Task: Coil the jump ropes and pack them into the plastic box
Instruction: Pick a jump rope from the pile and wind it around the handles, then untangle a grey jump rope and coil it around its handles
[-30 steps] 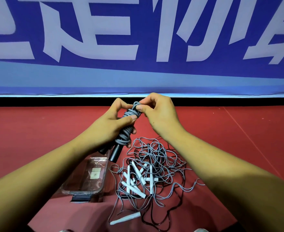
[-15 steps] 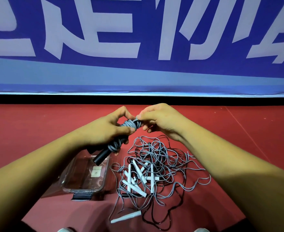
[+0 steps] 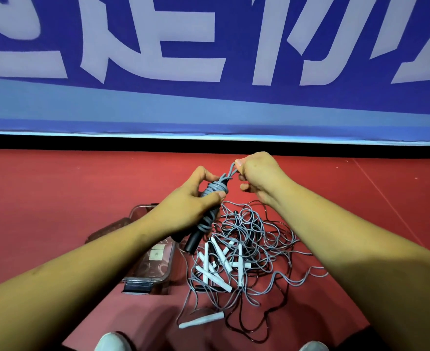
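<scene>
My left hand (image 3: 183,203) grips a coiled jump rope (image 3: 212,190), its grey cord wound round black handles whose lower end (image 3: 193,243) sticks out below my fist. A loop of that grey cord is pinched at the top of the coil by my right hand (image 3: 257,173), which holds it up and to the right. Below both hands a tangled pile of grey and dark jump ropes (image 3: 249,247) with several white handles lies on the red floor. The clear plastic box (image 3: 155,264) stands left of the pile, partly hidden by my left forearm.
One loose white handle (image 3: 201,321) lies near the front of the pile. A blue banner with white characters (image 3: 208,72) rises behind the floor. The tips of two shoes (image 3: 112,342) show at the bottom edge.
My right hand has pulled the cord loop up and to the right, away from the coil. The left hand with the coil has shifted slightly and the handles tilt more steeply.
</scene>
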Motion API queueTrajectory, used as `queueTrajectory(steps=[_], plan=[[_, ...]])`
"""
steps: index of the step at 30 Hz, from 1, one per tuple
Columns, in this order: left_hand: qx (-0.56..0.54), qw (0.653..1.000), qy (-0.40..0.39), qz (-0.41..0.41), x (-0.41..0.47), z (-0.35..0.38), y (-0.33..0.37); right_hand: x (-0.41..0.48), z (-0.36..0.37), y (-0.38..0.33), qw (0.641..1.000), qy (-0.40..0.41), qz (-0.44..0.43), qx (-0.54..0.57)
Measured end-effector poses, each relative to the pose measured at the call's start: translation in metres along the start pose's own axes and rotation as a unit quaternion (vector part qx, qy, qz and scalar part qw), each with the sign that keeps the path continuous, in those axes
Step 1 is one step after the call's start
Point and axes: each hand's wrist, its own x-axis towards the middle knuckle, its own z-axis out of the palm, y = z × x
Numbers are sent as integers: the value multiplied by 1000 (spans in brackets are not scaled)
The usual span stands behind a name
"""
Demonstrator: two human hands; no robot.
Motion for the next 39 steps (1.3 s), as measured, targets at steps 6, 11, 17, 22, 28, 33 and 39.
queueTrajectory(steps=[6, 11, 17, 22, 28, 33, 39], plan=[[-27, 996, 20, -79, 2, -24, -34, 1, 23, 14, 992, -89, 17, -84], [11, 976, 53, -211, 14, -47, -76, 27, 47, 38, 985, -97, 56, -130], [-21, 957, 128, -258, 40, -62, -134, 66, 72, 111, 960, -89, 94, -249], [-15, 940, 136, -312, 62, -62, -208, 92, 88, 201, 926, -105, 118, -343], [7, 928, 139, -346, 87, -77, -307, 107, 104, 283, 887, -135, 147, -417], [15, 920, 166, -356, 97, -64, -357, 106, 124, 328, 872, -115, 139, -456], [64, 902, 150, -400, 102, -49, -375, 111, 124, 346, 847, -100, 143, -503]])
